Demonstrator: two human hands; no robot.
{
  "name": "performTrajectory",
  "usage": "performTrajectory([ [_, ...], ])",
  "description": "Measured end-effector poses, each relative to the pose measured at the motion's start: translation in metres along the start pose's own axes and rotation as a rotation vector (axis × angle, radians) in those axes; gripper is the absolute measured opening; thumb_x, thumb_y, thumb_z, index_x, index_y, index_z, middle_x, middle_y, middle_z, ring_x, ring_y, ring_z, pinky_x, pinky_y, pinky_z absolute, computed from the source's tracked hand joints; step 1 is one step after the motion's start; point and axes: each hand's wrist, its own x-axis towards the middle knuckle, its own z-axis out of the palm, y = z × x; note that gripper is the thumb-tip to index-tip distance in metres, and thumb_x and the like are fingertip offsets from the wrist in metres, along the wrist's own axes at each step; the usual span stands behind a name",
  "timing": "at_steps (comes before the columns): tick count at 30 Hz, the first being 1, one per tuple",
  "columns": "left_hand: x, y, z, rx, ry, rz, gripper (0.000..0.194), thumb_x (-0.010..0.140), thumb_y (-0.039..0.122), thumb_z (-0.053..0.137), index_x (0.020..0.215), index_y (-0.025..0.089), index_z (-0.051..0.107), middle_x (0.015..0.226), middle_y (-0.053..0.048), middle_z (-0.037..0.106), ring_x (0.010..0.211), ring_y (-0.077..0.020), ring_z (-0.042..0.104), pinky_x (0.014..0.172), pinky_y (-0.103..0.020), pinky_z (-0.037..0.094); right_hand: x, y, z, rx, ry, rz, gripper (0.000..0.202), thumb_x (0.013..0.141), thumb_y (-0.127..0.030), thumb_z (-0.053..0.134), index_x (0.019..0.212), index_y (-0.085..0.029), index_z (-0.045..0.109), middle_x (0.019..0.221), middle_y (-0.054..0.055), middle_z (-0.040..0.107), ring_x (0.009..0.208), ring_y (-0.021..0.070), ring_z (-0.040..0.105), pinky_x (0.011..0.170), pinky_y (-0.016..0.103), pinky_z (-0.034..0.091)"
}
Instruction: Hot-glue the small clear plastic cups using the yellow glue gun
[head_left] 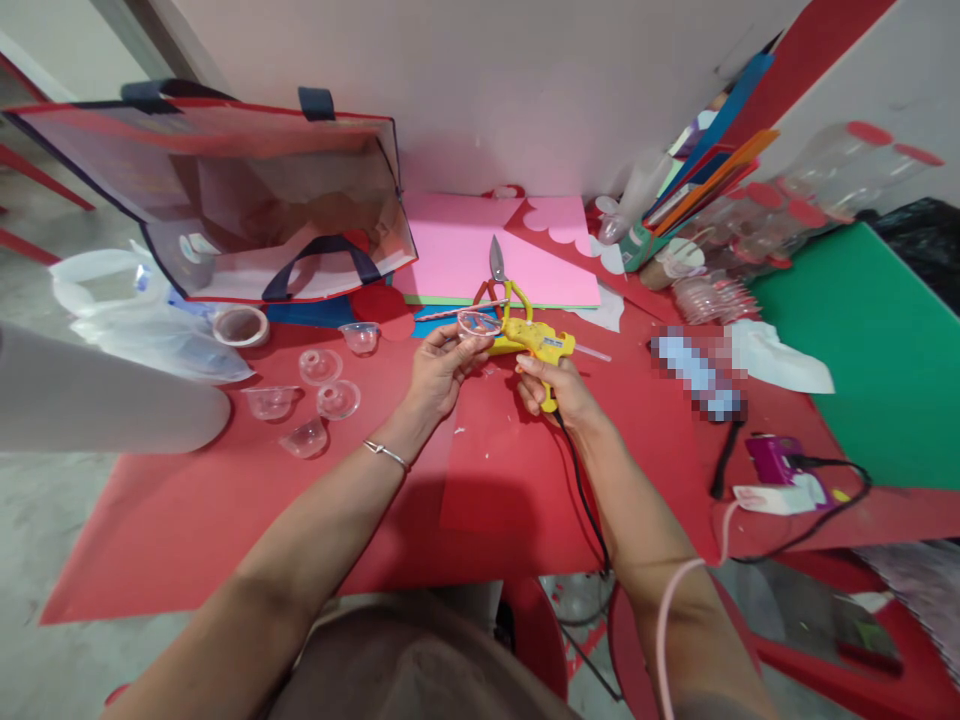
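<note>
- Fingers of your left hand [439, 372], mid-frame: pinched on a clear plastic piece [474, 326] with a round rim.
- Fingers of your right hand [556, 386], right of centre: wrapped round the handle of a yellow glue gun [546, 350], index finger by the trigger.
- Relation: glue gun's barrel runs left to right, its nozzle end leftward at the plastic piece's right edge, just beside your left fingertips; contact cannot be told. Your right hand is nearer the gun's rear, where a glue stick [595, 353] protrudes.
- Pink-and-white strand [450, 312]: just above the plastic piece; whether joined to it, you cannot tell.
- Scissors [497, 262]: upper centre, blades upward.
- Clear cups [339, 400]: five, left of centre.
- Writing: dark label on the gun, illegible; green-labelled container [637, 243], upper right, likewise. No brand readable.
</note>
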Motion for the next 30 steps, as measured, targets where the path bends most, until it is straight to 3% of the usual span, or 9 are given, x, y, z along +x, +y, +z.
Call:
performTrajectory([
  [11,-0.001,0.0005,0.0014,0.012,0.029,0.005,0.045,0.062,0.022,0.099,0.096,0.019,0.07,0.09,-0.004,0.083,0.086,-0.0187,0.081,0.075,-0.025,0.063,0.0008,0.0029,-0.002,-0.006,-0.006,-0.006,0.019,0.087,-0.037,0.08,0.083,-0.021,0.071,0.04,-0.01,0.047,0.032,0.0093,0.047,0.036,0.022,0.036],
  [19,0.0009,-0.0007,0.0015,-0.015,0.017,0.032,0.053,0.055,0.026,0.103,0.095,0.018,0.07,0.088,-0.004,0.083,0.084,-0.0178,0.081,0.074,-0.023,0.062,0.0008,0.0036,-0.0014,-0.005,-0.002,0.008,0.023,0.085,-0.041,0.082,0.091,-0.021,0.071,0.041,-0.011,0.048,0.033,0.0094,0.047,0.036,0.021,0.038],
  [30,0.0012,-0.002,0.0017,0.015,0.031,0.053,0.045,0.062,0.023,0.1,0.094,0.018,0.069,0.092,-0.004,0.083,0.087,-0.0202,0.082,0.075,-0.026,0.063,0.0014,0.0049,-0.0018,-0.022,0.005,-0.002,0.025,0.086,-0.042,0.083,0.078,-0.021,0.07,0.04,-0.01,0.048,0.033,0.0096,0.048,0.036,0.021,0.039],
])
